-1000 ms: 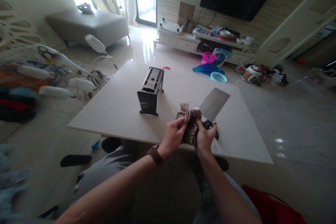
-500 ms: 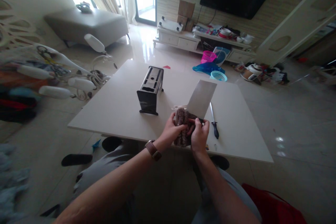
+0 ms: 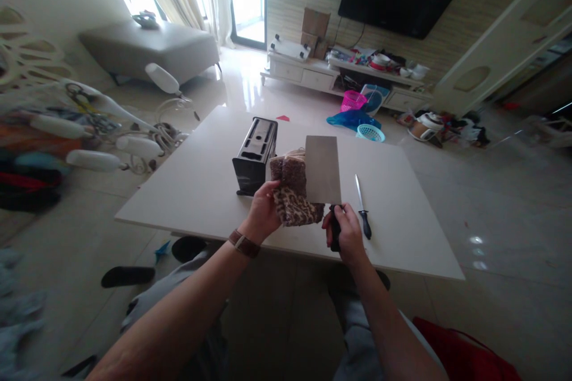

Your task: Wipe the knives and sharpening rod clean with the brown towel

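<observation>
My left hand grips a brown, leopard-patterned cloth, folded and fuzzy, with a paler edge at its top. In my right hand is the black handle of a cleaver, its broad rectangular blade held upright. The cloth lies against the left edge of the blade, partly behind it. To the right of the cleaver a honing steel with a black handle rests on the white table. Left of the cloth stands a black and silver knife block with slots in its top.
A white lamp with several long shades stands close to the table's left side. Beyond the table are a pink basket, a blue bag and a light blue basket on the floor. A red bag is at lower right.
My left hand has moved left and up with the cloth, which has opened out. The cleaver has turned more upright and shifted left, and my right hand now wraps its handle.
</observation>
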Motion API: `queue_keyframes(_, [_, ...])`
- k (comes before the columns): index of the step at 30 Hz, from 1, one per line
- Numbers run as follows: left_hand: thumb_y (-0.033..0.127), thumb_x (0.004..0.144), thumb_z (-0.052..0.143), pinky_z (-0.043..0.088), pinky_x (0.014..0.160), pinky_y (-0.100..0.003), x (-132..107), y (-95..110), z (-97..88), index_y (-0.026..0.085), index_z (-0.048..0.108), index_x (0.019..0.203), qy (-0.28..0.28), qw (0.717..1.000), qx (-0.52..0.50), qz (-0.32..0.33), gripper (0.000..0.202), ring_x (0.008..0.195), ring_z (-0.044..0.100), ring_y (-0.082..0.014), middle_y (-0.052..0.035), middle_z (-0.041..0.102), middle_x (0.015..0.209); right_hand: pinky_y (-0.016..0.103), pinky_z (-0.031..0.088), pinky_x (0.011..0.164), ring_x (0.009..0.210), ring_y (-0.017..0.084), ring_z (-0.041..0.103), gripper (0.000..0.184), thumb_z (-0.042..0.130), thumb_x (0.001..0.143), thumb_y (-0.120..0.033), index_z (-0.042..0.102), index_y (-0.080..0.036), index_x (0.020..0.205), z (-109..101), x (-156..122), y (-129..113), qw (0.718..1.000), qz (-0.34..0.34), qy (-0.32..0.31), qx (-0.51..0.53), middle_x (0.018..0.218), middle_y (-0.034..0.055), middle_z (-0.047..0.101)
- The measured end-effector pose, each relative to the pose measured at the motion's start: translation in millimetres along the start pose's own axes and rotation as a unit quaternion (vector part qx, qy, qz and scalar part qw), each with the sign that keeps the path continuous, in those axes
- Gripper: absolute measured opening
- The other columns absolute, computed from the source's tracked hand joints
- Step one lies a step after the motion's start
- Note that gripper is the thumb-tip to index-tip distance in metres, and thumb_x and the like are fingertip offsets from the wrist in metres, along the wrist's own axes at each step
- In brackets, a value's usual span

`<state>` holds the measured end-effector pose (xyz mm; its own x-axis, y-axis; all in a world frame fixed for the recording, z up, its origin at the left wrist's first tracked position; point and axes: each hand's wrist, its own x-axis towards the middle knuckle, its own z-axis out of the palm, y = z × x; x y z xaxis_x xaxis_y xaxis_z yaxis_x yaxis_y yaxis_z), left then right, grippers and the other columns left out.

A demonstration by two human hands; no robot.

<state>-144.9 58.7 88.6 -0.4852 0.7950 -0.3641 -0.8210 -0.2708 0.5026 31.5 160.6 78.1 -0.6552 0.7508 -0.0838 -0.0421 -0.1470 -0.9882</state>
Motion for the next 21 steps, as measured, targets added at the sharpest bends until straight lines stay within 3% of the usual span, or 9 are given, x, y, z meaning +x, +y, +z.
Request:
queue_keyframes(3, [0.059,0.088,0.059,0.056,0.096,-0.052,-4,7,0.2,0.018,0.072,0.105,-0.034,0.999,-0.003,0.003,0.047,0.112,0.07,-0.0328,-0.0125,0.076,0.106,0.02,0.033,0.029,0.03,0.008,0.047,0.04,0.06,0.093,-0.061,0.044,-0.025,0.086,3,0,1,1.0,0.0,-0.009,-0.003,0.065,-0.0071,0.067])
queue_keyframes(8, [0.054,0.09,0.067,0.056,0.099,-0.048,-6,-4,3.6,0.014,0.072,0.118,-0.077,0.995,0.04,-0.047,0.049,0.112,0.07,-0.0327,-0.0137,0.076,0.11,0.019,0.031,0.029,0.03,0.008,0.047,0.04,0.058,0.094,-0.062,0.044,-0.025,0.087,6,-2,1,0.999,0.004,-0.036,-0.008,0.062,-0.0071,0.066])
queue_keyframes(13, [0.07,0.089,0.059,0.048,0.111,-0.048,-3,-18,2.2,0.015,0.067,0.132,-0.148,0.985,-0.002,-0.093,0.07,0.128,0.062,-0.0346,-0.0147,0.073,0.124,0.017,0.032,0.031,0.031,0.008,0.049,0.04,0.058,0.094,-0.061,0.042,-0.025,0.091,12,-9,2,0.995,0.01,-0.069,-0.065,0.062,-0.008,0.066])
queue_keyframes(17, [0.069,0.09,0.059,0.044,0.115,-0.051,0,-20,1.6,0.015,0.063,0.138,-0.147,0.987,-0.039,-0.056,0.071,0.13,0.06,-0.0356,-0.0145,0.071,0.13,0.017,0.032,0.031,0.032,0.008,0.048,0.04,0.056,0.095,-0.062,0.041,-0.025,0.093,18,-11,2,0.994,0.011,-0.065,-0.081,0.064,-0.0077,0.066])
queue_keyframes(21, [0.061,0.086,0.069,0.051,0.107,-0.051,1,-23,0.8,0.014,0.069,0.127,-0.124,0.99,-0.018,-0.059,0.062,0.12,0.066,-0.0377,-0.0144,0.076,0.117,0.018,0.033,0.031,0.032,0.009,0.049,0.041,0.058,0.093,-0.063,0.045,-0.024,0.095,18,-12,-3,0.992,0.017,-0.034,-0.123,0.062,-0.0067,0.065])
